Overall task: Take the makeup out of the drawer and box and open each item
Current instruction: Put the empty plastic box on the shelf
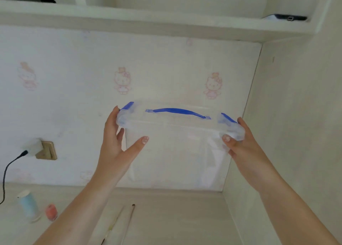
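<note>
Left hand [118, 143]: gripped the left end of the clear plastic storage box [177, 146], fingers curled round the lid rim, thumb spread across the front wall. Right hand [240, 144]: gripped the right end, thumb pressed under the rim. Box: held in the air between both hands, above the desk [166, 217], lid on, blue handle [178, 112] on top, blue clips at both ends. Contents: indistinct through the walls. On desk: pale blue bottle [28, 206], small orange-red jar [51, 211], two thin brushes [127, 224]. On wall: plugged charger [34, 146].

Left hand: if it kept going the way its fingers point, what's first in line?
The left hand already grips the clear box by its lid edge. Past that, probably the cartoon-cat wallpaper wall; depth is unclear.
</note>
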A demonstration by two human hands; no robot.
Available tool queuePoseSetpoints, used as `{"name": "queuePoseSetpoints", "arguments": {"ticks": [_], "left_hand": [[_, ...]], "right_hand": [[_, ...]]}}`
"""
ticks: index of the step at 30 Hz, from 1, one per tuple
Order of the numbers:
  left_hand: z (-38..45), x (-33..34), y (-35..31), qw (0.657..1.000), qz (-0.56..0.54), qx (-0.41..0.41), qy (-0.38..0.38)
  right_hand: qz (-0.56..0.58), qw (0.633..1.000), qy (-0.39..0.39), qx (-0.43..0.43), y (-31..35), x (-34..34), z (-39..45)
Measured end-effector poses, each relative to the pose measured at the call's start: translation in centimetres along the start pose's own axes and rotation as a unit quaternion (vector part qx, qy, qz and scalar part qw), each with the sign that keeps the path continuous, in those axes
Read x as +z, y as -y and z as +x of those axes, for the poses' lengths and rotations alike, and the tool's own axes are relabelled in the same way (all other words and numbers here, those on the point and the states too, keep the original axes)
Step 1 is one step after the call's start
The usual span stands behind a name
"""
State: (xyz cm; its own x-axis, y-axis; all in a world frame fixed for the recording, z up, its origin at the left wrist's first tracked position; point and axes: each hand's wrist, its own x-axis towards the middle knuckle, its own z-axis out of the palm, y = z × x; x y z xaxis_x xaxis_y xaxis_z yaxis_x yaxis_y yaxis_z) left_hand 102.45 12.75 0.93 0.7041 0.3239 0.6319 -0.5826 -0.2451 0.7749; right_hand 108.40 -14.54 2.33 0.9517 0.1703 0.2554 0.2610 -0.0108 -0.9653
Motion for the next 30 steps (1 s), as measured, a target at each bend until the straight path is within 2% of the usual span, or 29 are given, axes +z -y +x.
{"name": "queuePoseSetpoints", "arguments": {"ticks": [7, 11, 20, 25, 30], "left_hand": [[2.1, -1.3, -5.4, 0.992, -0.02, 0.113, -0.045], [3.0, -1.4, -8.8, 0.986, -0.058, 0.143, -0.057], [4.8, -2.1, -15.5, 0.977, -0.093, 0.192, -0.025], [4.9, -2.9, -18.5, 0.969, -0.107, 0.222, -0.009], [6.2, -3.4, -21.1, 0.959, -0.112, 0.259, -0.036]], "right_hand": [[-0.05, 0.979, 0.002, -0.195, 6.0, 0.8, -0.7], [-0.051, 0.965, -0.021, -0.257, 9.3, 1.1, -1.2], [-0.032, 0.945, -0.065, -0.318, 15.1, 1.4, -2.4], [-0.028, 0.931, -0.05, -0.361, 18.7, 1.2, -2.8], [-0.027, 0.908, -0.027, -0.416, 22.7, 1.7, -2.9]]}}
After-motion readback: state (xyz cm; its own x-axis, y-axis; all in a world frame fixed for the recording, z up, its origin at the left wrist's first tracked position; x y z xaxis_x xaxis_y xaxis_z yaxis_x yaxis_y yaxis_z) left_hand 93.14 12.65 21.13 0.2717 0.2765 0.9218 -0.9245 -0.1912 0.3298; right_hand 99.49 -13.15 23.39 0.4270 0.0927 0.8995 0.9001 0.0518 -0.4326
